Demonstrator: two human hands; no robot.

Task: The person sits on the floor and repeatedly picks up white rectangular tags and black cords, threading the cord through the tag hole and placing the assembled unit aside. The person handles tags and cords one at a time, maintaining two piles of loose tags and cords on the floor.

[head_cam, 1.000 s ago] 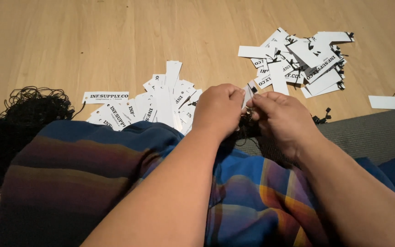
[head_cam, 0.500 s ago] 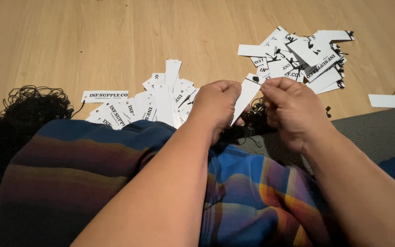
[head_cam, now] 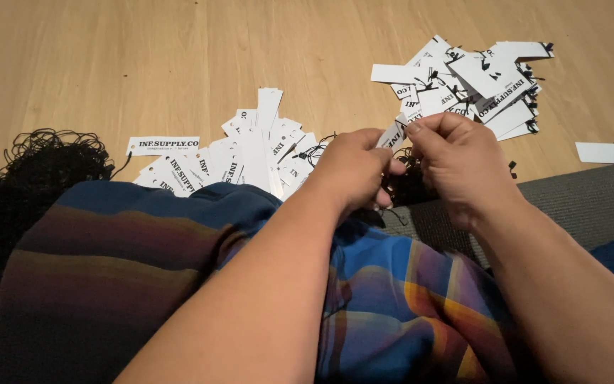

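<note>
Pale wood flooring [head_cam: 179, 57] runs across everything ahead of me, and I take the white paper tag [head_cam: 393, 134] pinched between my two hands as my landmark. Nearest my body, below the tag, my lap is covered by striped and checked cloth [head_cam: 143, 284] in blues, browns and orange. Right of the tag and a little lower lies a grey mat [head_cam: 591, 203], its edge meeting the wood. Far to the left of the tag sits a big tangled heap of black string [head_cam: 33, 178], partly hidden behind the cloth. Left of the tag, and close to it, a loose pile of plain white tags [head_cam: 243, 160] fans out on the floor, none of them showing string. Above and to the right of the tag is a second pile of tags with black loops [head_cam: 474, 82] tied on. Well to the right, one lone tag [head_cam: 609, 151] lies by the mat's edge.

My left hand [head_cam: 353, 171] is closed, its fingertips gripping the tag's lower end. My right hand [head_cam: 456, 167] is closed too, thumb and forefinger pinching the tag's upper end, with thin black string showing just beneath both hands.
</note>
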